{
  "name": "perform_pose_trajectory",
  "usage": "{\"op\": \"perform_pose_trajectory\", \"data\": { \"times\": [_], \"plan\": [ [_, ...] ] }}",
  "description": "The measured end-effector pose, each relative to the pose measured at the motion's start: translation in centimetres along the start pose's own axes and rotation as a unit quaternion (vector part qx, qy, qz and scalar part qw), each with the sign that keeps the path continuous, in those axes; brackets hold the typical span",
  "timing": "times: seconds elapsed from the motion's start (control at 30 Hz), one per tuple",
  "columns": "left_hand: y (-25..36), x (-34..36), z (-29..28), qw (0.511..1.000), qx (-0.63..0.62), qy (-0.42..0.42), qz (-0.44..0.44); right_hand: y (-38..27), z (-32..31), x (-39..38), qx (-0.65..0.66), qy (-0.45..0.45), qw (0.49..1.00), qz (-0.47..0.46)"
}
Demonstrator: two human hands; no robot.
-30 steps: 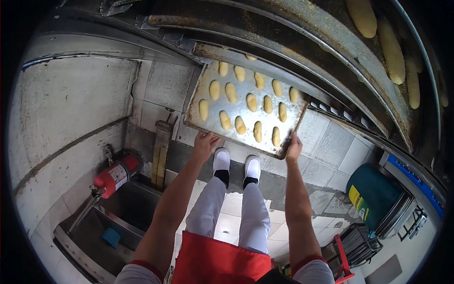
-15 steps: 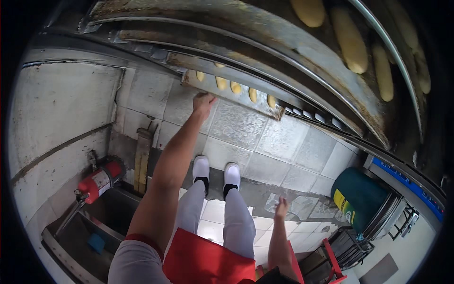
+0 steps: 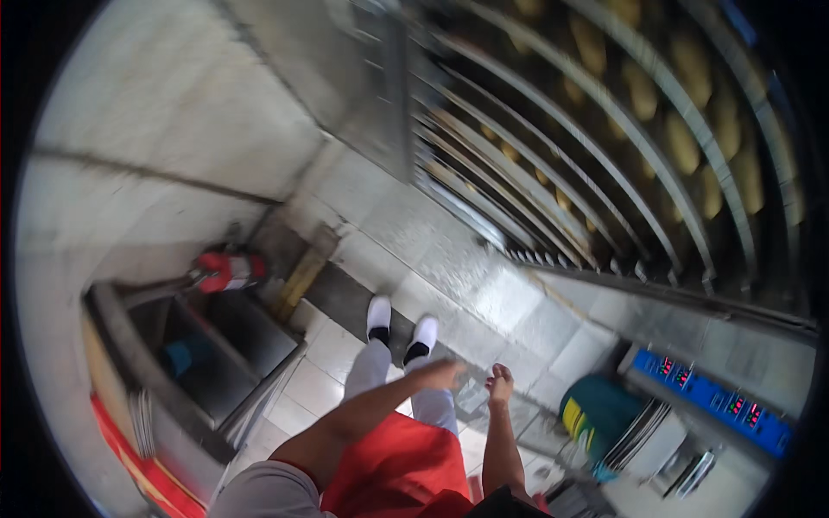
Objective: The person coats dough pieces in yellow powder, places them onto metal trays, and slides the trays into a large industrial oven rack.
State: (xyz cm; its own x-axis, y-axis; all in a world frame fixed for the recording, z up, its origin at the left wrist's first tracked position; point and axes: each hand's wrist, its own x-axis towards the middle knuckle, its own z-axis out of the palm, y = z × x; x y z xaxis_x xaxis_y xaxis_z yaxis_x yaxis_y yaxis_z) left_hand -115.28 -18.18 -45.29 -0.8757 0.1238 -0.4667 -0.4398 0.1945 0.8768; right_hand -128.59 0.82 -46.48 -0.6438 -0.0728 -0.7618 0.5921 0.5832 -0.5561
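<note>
My left hand (image 3: 440, 375), smeared by motion, is in front of my lower body, above my legs, with its finger shape unclear. My right hand (image 3: 499, 380) is just to its right, apart from it, with partly curled fingers apart and no visible item held. Above and to the right is a metal rack (image 3: 397, 95) filled with trays of pale oblong dough pieces (image 3: 682, 142), blurred in this view. Neither hand touches the rack. A red apron (image 3: 380, 462) lies below my hands.
A steel sink (image 3: 259, 350) and red fire extinguisher (image 3: 231, 272) are at left beside the wall (image 3: 129, 173). A green container (image 3: 596, 410) and blue control panel (image 3: 708, 395) are at lower right. The tiled floor (image 3: 389, 216) runs beneath the rack's edge.
The tray I held has slid into the rack. My hands have let go and drawn back toward my body, closer together. The view has swung, showing more of the rack.
</note>
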Motion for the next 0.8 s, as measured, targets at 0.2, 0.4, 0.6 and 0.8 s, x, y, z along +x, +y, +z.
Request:
{"op": "perform_pose_trajectory", "data": {
  "times": [0.2,0.4,0.6,0.8],
  "plan": [
    [9.2,-26.7,0.5,0.973,0.018,0.215,-0.078,-12.1,2.5,-8.3,-0.066,-0.119,0.985,-0.104],
    [13.6,-49.3,6.2,0.909,-0.004,0.395,-0.133,-14.0,11.1,-22.0,-0.188,-0.206,0.93,-0.239],
    [10.9,-63.6,31.3,0.758,-0.221,0.598,-0.137,-4.9,20.7,-43.9,-0.086,-0.362,0.849,-0.375],
    [9.3,-74.9,57.2,0.551,-0.399,0.701,-0.214,11.6,26.2,-65.9,-0.181,-0.559,0.694,-0.417]
  ]
}}
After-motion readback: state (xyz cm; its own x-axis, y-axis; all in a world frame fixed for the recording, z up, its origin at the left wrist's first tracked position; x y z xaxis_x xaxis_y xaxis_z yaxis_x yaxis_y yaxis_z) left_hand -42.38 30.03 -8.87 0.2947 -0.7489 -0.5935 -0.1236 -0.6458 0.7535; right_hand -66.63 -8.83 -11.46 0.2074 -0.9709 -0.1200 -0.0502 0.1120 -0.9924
